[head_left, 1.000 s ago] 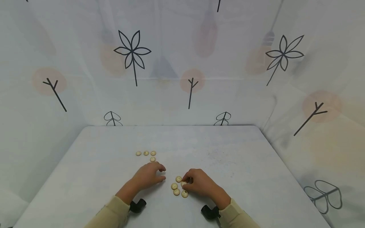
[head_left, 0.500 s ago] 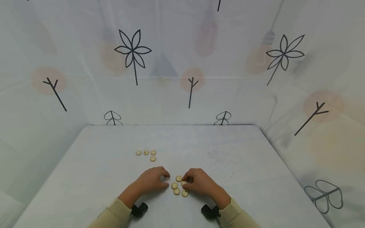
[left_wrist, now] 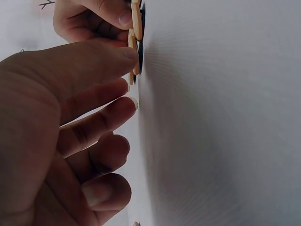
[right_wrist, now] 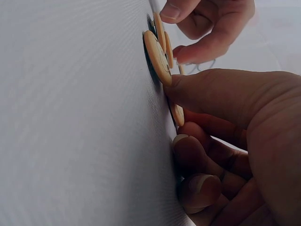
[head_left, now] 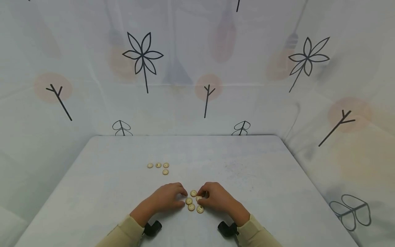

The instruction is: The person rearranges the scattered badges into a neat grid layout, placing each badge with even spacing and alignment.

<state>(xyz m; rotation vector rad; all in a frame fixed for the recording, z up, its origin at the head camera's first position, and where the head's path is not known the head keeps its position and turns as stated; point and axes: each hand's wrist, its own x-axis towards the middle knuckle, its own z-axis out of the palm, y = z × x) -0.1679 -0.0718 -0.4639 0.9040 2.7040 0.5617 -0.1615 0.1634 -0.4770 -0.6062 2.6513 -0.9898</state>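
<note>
A cluster of several small tan buttons (head_left: 191, 207) lies on the white table (head_left: 253, 164) between my two hands. My left hand (head_left: 183, 199) reaches in from the left with loosely extended fingers. In the left wrist view its thumb tip touches the edge of one button (left_wrist: 135, 63). My right hand (head_left: 201, 196) rests at the cluster's right side with curled fingers. In the right wrist view a small button (right_wrist: 177, 114) sits pinched between its thumb and forefinger, and the thumb lies against a larger-looking button (right_wrist: 157, 56).
A second group of several buttons (head_left: 158, 165) lies farther back and to the left on the table. Patterned white cloth walls (head_left: 203, 85) close in the back and both sides. Black wrist mounts (head_left: 152, 227) show near the front edge.
My left hand has slid right toward the cluster until its fingertips reach the buttons. The right hand and all the buttons have stayed in place.
</note>
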